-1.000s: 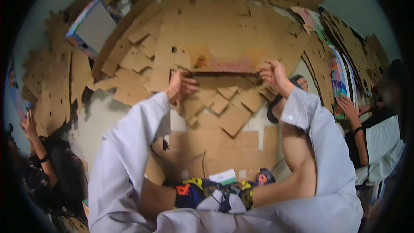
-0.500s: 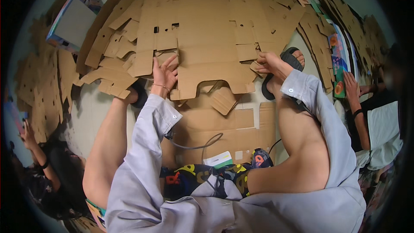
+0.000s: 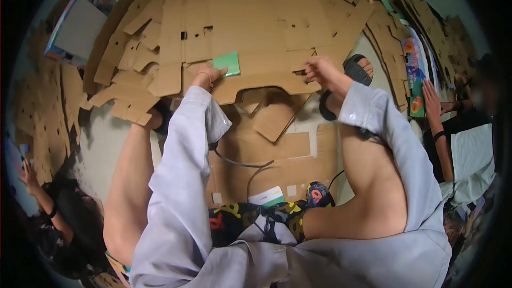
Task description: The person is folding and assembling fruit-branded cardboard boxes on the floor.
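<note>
A large brown cardboard sheet (image 3: 240,34), a flattened box with slots and small holes, lies in front of me. Its near edge has a wide curved cut-out. My left hand (image 3: 205,76) is closed at the sheet's near left corner, its thumb against a small green-faced cardboard flap (image 3: 229,64) turned up onto the brown surface. Curled at the near right corner is my right hand (image 3: 322,72), its fingertips at the sheet's edge, where they partly hide what they grip.
Cut cardboard scraps (image 3: 130,96) are heaped at left, beside a printed box (image 3: 77,29). Loose cardboard pieces (image 3: 274,120) lie between my feet. A cable (image 3: 250,165) runs near my lap. Another person's hand (image 3: 432,98) touches a colourful printed box (image 3: 413,74) at right; another person's hand (image 3: 29,176) shows at left.
My left hand has gone from spread fingers to closed, and the green face of the flap now shows. The sheet's near edge has shifted away from me. My right hand has moved slightly left.
</note>
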{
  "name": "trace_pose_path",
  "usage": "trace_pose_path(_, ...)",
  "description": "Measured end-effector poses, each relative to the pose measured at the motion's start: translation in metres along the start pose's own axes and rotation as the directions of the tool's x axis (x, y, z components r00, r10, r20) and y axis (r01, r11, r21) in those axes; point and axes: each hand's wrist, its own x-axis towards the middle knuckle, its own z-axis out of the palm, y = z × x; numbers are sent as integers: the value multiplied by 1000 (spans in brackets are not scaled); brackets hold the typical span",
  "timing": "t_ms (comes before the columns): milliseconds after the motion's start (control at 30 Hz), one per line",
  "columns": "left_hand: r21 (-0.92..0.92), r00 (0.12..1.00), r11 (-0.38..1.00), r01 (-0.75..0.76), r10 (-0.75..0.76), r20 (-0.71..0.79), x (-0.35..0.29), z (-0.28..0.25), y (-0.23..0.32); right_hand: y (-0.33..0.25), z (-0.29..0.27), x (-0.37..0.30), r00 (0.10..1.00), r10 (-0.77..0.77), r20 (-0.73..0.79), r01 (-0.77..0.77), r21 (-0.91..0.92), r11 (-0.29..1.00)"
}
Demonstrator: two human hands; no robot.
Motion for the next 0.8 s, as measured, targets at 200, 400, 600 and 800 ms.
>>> trace_pose_path(200,58,932,997,49,-66,356,-33,-66,47,-14,38,-24,990,55,127,-30,-192,981)
trace_pose_path(400,-274,914,956,-104,201,352,-82,-143,74,6,8,-29,995,-100,-25,91,-234,968)
trace_pose_path(600,-556,894,828,-76,304,330,-106,-118,43,10,20,-19,907,264,329,-246,-95,965)
trace_pose_path(800,-557,891,813,170,114,439,-107,-74,-3,8,58,-41,892,226,391,-373,356,857)
